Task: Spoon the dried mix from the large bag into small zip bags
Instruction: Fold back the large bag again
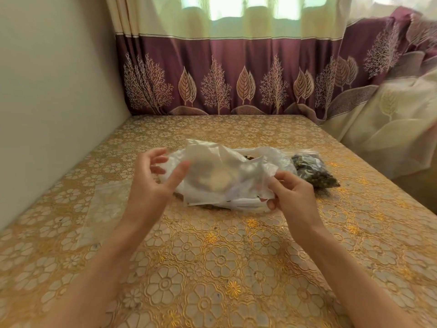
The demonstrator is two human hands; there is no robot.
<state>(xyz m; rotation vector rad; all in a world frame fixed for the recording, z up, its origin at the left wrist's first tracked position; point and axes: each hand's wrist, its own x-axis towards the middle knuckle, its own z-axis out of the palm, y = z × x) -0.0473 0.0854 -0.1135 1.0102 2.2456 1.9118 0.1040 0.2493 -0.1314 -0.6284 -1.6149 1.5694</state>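
Head view shows our worktop (212,268), spread with a gold flowered cover, and we take the large bag (227,176) at its middle as our landmark. That bag is a crumpled white plastic one, its mouth turned away from us with a little dark dried mix showing at the far opening. Just left of it, lying flat on the cover, is an empty clear small zip bag (104,209). Just right of the large bag sits a filled zip bag (312,172), dark with mix and seemingly sealed, though the blur makes that hard to confirm.

Our right hand (293,197) pinches the near right edge of the large bag's loose plastic between thumb and fingers. Our left hand (153,178) is spread wide at the bag's left side, fingers curled, gripping nothing.

We judge that one portion is done and we are handling the large bag to reach its contents. No spoon is visible. The next move calls for opening the mouth toward us, finding the spoon, and bringing the empty small bag close to fill.
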